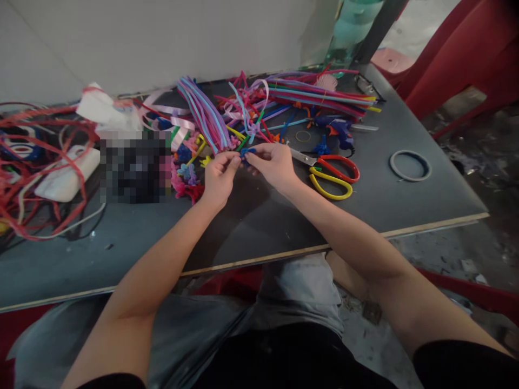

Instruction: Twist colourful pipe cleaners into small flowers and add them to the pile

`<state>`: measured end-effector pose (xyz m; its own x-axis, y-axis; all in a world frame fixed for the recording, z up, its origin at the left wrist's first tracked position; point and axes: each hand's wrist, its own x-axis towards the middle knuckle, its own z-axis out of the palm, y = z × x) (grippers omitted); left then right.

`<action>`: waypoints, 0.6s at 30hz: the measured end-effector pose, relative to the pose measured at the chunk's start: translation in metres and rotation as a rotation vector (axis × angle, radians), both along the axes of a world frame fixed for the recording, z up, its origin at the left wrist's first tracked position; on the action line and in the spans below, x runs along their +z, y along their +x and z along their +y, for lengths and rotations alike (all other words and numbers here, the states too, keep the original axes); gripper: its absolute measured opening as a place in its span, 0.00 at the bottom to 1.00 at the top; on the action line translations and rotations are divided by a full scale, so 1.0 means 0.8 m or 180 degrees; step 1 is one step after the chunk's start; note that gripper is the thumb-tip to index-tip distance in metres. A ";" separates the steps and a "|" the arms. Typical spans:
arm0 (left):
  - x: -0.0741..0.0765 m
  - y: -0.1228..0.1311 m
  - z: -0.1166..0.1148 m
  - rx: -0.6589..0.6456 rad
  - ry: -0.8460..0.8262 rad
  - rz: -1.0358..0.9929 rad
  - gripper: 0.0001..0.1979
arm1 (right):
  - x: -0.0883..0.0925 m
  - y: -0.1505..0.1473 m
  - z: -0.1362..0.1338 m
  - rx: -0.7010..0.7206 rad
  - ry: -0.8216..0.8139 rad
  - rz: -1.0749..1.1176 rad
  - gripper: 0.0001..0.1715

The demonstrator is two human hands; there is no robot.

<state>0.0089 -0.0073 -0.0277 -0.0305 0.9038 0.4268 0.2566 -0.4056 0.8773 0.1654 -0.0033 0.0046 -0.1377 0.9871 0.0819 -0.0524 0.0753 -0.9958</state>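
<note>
Between my two hands, a little above the dark table (259, 227), is a small blue pipe cleaner piece (245, 153), bent into a compact shape. My left hand (221, 175) pinches its left side with thumb and forefinger. The fingers of my right hand (273, 165) close on its right side and partly cover it. Just right of my right hand lie scissors (332, 175) with one red and one yellow handle. Beyond my hands rests a bundle of purple, pink and light blue pipe cleaners (205, 116). Another blue pipe cleaner piece (321, 146) sits farther right.
A long pipe cleaner bundle (320, 94) lies by the wall, with a blue and orange glue gun (340, 129) before it. A grey tape roll (410, 165) is at right. Left are twisted pieces (187, 173), a white power strip (67, 173) and tangled red ribbon (81, 208).
</note>
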 end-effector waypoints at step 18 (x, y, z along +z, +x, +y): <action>0.010 -0.026 0.005 0.0476 0.1552 0.2245 0.15 | 0.007 -0.003 -0.003 -0.0126 -0.0358 0.0040 0.05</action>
